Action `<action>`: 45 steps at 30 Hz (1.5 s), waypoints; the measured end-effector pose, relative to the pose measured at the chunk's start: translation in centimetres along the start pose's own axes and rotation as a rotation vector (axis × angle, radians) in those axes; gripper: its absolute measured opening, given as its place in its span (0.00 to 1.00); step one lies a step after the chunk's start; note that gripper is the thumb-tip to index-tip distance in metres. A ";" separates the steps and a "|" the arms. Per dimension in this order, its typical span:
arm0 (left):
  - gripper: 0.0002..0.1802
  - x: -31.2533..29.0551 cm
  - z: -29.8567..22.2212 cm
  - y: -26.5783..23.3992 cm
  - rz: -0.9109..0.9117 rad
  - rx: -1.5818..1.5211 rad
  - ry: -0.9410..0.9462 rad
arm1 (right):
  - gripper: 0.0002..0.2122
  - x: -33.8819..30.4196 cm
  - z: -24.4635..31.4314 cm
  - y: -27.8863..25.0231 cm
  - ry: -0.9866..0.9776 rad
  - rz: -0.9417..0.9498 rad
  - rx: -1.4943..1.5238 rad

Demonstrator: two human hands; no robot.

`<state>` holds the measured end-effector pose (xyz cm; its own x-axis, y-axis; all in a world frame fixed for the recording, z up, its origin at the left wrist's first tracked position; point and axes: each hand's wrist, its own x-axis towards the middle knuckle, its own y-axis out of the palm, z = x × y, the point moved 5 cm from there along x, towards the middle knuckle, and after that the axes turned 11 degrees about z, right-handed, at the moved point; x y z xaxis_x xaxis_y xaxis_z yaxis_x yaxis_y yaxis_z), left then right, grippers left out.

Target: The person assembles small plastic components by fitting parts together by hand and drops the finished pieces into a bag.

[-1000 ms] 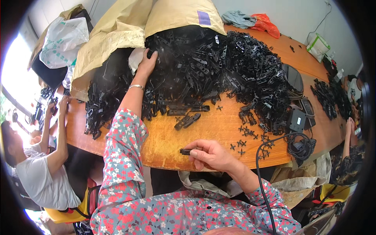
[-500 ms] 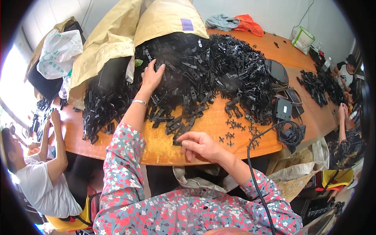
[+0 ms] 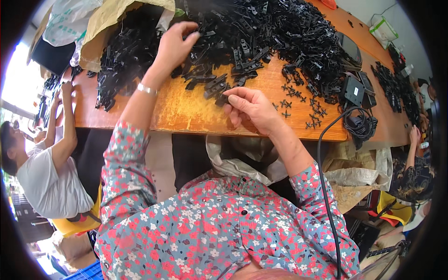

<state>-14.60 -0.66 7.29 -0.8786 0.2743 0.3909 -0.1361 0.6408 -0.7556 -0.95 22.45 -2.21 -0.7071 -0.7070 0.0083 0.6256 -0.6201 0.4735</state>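
Observation:
A large heap of small black plastic parts (image 3: 242,35) covers the far side of the wooden table (image 3: 182,109). My left hand (image 3: 175,44) reaches to the heap's near edge with thumb and fingers apart, and I see nothing held in it. Close to the table's front edge, my right hand (image 3: 252,109) pinches a small black plastic part (image 3: 221,99) between thumb and forefinger. That part's far end is up against other loose black parts, so its outline is hard to separate. The other fingers of the right hand curl under.
Small black cross-shaped pieces (image 3: 287,103) lie right of my right hand. Beyond them are a black box-shaped device (image 3: 353,91) and a coiled cable (image 3: 359,122). An opened paper sack (image 3: 100,39) stands at the far left. A person in white (image 3: 51,172) works at left; others at right.
The view has tilted downward, so the table sits higher in the picture. My left hand has turned, its fingers more bent over the heap. The right hand stays at the front edge with its pinch.

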 end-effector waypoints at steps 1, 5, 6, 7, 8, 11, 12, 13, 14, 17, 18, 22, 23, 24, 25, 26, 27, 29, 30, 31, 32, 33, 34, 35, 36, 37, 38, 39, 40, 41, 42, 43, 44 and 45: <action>0.15 -2.2 -2.1 -0.4 -0.002 -0.035 0.032 | 0.14 -0.2 0.2 0.1 0.000 -0.017 0.045; 0.07 -10.6 -6.7 0.8 0.024 -0.112 0.036 | 0.13 -0.9 0.7 -0.3 -0.050 -0.075 0.046; 0.07 -12.3 -7.5 1.2 0.045 -0.110 0.037 | 0.13 -0.8 0.6 -0.4 -0.048 -0.074 0.048; 0.07 -13.7 -8.4 1.7 0.044 -0.111 0.034 | 0.13 -0.8 0.6 -0.5 -0.070 -0.087 0.095; 0.10 -14.8 -9.1 2.5 0.079 -0.133 0.014 | 0.13 -0.9 0.5 -0.7 -0.092 -0.103 0.142; 0.15 -15.2 -10.5 4.1 0.109 -0.125 0.085 | 0.12 -1.0 0.9 -0.9 -0.112 -0.099 0.165; 0.17 -15.2 -11.1 4.4 0.107 -0.089 0.178 | 0.12 -1.1 1.0 -0.9 -0.127 -0.103 0.179; 0.18 -15.1 -11.2 5.0 0.162 -0.060 0.186 | 0.11 -1.2 1.2 -0.8 -0.134 -0.102 0.179; 0.18 -15.3 -11.1 5.3 0.166 -0.063 0.185 | 0.11 -1.3 1.0 -0.9 -0.133 -0.106 0.181; 0.19 -15.1 -11.3 5.6 0.209 -0.014 0.222 | 0.11 -1.4 1.1 -1.1 -0.141 -0.118 0.172; 0.19 -15.3 -11.6 5.6 0.246 -0.034 0.202 | 0.11 -1.4 1.0 -1.2 -0.143 -0.117 0.178; 0.20 -15.9 -11.8 5.5 0.299 -0.126 0.165 | 0.12 -1.5 1.1 -1.1 -0.137 -0.131 0.192; 0.20 -15.9 -11.7 5.4 0.299 -0.124 0.164 | 0.12 -1.5 1.0 -1.2 -0.137 -0.129 0.193; 0.21 -15.6 -11.9 5.1 0.278 -0.065 0.191 | 0.12 -1.5 1.1 -1.2 -0.143 -0.121 0.178; 0.22 -15.4 -12.1 4.9 0.256 -0.005 0.218 | 0.12 -1.5 1.2 -1.2 -0.148 -0.113 0.162; 0.22 -15.3 -12.1 5.0 0.257 -0.005 0.218 | 0.12 -1.6 1.2 -1.2 -0.149 -0.114 0.162; 0.23 -15.1 -12.2 5.2 0.288 0.022 0.262 | 0.12 -1.7 1.2 -1.1 -0.146 -0.115 0.171; 0.24 -14.8 -12.5 5.5 0.318 0.049 0.309 | 0.12 -1.7 1.3 -1.1 -0.144 -0.118 0.178; 0.24 -14.7 -13.0 5.5 0.320 0.095 0.355 | 0.12 -1.7 1.2 -1.1 -0.146 -0.113 0.188; 0.24 -14.6 -13.3 5.5 0.322 0.140 0.401 | 0.13 -1.7 1.2 -1.1 -0.148 -0.108 0.198; 0.24 -14.2 -13.3 5.5 0.323 0.139 0.405 | 0.13 -1.7 1.3 -1.2 -0.150 -0.110 0.196; 0.23 -13.9 -13.2 5.6 0.330 0.160 0.422 | 0.13 -1.6 1.3 -1.3 -0.156 -0.113 0.204; 0.22 -13.8 -13.2 5.7 0.337 0.181 0.440 | 0.13 -1.7 1.4 -1.3 -0.161 -0.116 0.212; 0.22 -13.9 -13.1 5.8 0.337 0.178 0.443 | 0.13 -1.9 1.3 -1.4 -0.162 -0.120 0.209; 0.21 -13.9 -12.7 5.7 0.299 0.125 0.403 | 0.14 -2.1 1.2 -1.6 -0.168 -0.130 0.209; 0.19 -13.9 -12.3 5.6 0.261 0.073 0.363 | 0.14 -2.2 1.1 -1.8 -0.173 -0.140 0.209; 0.19 -14.2 -12.1 5.6 0.260 0.072 0.364 | 0.14 -2.5 0.9 -1.6 -0.173 -0.140 0.207; 0.18 -14.6 -11.0 5.4 0.214 -0.183 0.156 | 0.14 -3.1 0.7 -1.1 -0.168 -0.135 0.249; 0.17 -15.1 -9.9 5.4 0.165 -0.435 -0.055 | 0.13 -3.6 0.5 -0.6 -0.162 -0.130 0.290; 0.17 -15.4 -9.8 5.8 0.094 -0.879 -0.116 | 0.13 -3.8 0.6 -0.2 -0.160 -0.133 0.290; 0.17 -15.8 -10.0 5.7 0.098 -0.882 -0.118 | 0.14 -4.1 0.7 0.3 -0.179 -0.158 0.278; 0.18 -16.2 -10.0 5.9 0.122 -1.015 -0.176 | 0.14 -4.3 0.7 0.8 -0.197 -0.183 0.266; 0.18 -16.7 -10.0 6.2 0.144 -1.148 -0.236 | 0.14 -4.4 0.4 1.4 -0.195 -0.188 0.268; 0.19 -17.1 -10.3 6.5 0.139 -1.135 -0.226 | 0.14 -4.6 0.3 1.8 -0.188 -0.262 0.190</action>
<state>4.22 6.21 1.10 -0.9308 0.3321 0.1525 0.3553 0.9201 0.1649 3.30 24.67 -1.19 -0.8943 -0.4470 0.0189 0.3556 -0.6847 0.6362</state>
